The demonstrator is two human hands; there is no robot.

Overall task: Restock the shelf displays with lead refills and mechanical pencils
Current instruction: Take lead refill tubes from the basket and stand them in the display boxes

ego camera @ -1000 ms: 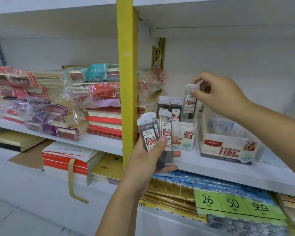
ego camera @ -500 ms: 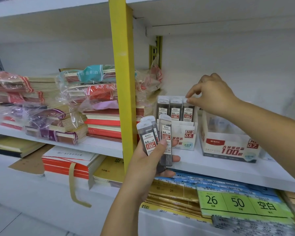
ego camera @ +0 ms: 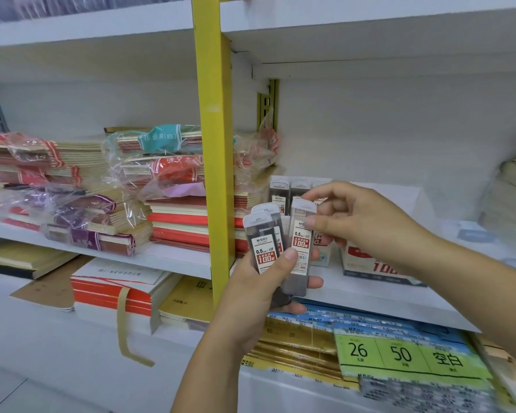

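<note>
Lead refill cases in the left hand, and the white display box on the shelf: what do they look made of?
The lead refill cases: likely hard plastic, with smoky translucent bodies that show the dark leads inside, pale caps and glossy printed labels, probably paper. The white display box: probably printed cardboard with a matte finish and straight folded edges, though blur leaves that open.

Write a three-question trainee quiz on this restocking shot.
1. True or false: the left hand holds several lead cases.
2. Which size is printed on them? A 0.5, B 0.9, C 2.0
3. Fill in: the right hand pinches one case near its ___.
Key: 1 true; 2 A; 3 top.
</note>
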